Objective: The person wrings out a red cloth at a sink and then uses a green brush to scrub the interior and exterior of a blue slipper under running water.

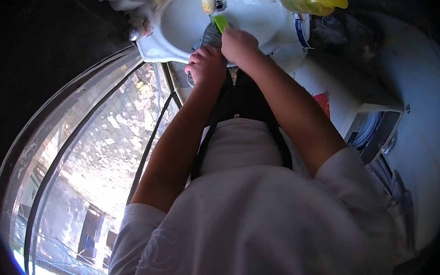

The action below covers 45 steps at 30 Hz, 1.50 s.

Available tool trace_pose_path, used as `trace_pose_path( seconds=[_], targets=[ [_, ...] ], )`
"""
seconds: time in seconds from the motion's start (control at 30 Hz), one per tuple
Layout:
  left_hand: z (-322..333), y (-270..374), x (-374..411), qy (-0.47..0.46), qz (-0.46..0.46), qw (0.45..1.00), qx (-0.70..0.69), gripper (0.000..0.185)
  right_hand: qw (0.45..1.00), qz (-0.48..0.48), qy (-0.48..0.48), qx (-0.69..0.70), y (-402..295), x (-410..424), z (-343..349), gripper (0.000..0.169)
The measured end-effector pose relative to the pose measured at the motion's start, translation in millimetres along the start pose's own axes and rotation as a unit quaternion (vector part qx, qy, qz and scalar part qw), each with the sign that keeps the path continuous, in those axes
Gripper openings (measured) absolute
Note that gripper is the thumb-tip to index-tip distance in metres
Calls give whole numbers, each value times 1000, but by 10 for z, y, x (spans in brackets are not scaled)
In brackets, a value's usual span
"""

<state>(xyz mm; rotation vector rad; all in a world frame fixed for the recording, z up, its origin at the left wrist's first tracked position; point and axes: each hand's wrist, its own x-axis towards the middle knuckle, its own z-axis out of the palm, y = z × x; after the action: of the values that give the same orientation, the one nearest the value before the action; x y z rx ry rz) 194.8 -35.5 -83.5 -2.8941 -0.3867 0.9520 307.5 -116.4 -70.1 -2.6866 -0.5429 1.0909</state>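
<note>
Over the front of a white washbasin (pixel 171 25), my left hand (pixel 207 64) grips a grey shoe or slipper (pixel 210 36) with a ribbed sole turned up. Its rounded end pokes out below my fingers, and my hand hides the middle. My right hand (pixel 240 47) is closed around a bright green brush or scrubber (pixel 220 23), which lies against the sole. The bristle side of the green tool cannot be seen. Just above both hands, the pale spout of a faucet (pixel 208 2) points down into the basin, near the drain (pixel 220 4).
A yellow pump bottle (pixel 304 0) and a white tube or container with a blue band (pixel 301 30) stand at the basin's right rim. A metal knob (pixel 133 33) is at its left corner. A framed window (pixel 110 136) lies to my left, a white appliance (pixel 338 88) to my right.
</note>
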Motion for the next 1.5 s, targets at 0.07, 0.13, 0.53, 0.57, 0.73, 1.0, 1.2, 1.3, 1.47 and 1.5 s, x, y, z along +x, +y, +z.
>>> trace_pose_path(
  seconds=[0.07,0.13,0.53,0.57,0.73,1.0,1.2,1.3,1.47,1.5],
  targets=[
    [33,14,54,-6,-12,1000,28,59,998,-18,-45,-36,-20,-218,-12,31],
    [64,25,46,-3,-13,999,30,63,997,6,-72,-33,-31,-258,8,39],
    [63,43,24,9,-10,999,35,86,999,8,-28,-20,170,-52,44,27],
    [84,53,23,15,-9,999,42,86,999,11,-22,-26,171,34,65,26],
    [28,33,28,4,-2,1000,28,85,999,-13,-10,-30,194,241,27,28],
    [22,36,19,5,5,999,34,86,999,19,-46,-18,162,392,-90,24],
    [6,46,13,8,-7,999,34,87,999,-28,-26,-27,158,-106,14,26],
    [-22,55,5,-5,10,1000,23,85,1000,-7,4,-17,181,289,26,26],
    [-1,27,7,-4,-9,1000,18,86,996,0,-88,-9,182,-43,-114,35],
    [-13,41,8,-3,-15,1000,18,86,995,0,-96,-17,209,-158,-68,36]
  ],
)
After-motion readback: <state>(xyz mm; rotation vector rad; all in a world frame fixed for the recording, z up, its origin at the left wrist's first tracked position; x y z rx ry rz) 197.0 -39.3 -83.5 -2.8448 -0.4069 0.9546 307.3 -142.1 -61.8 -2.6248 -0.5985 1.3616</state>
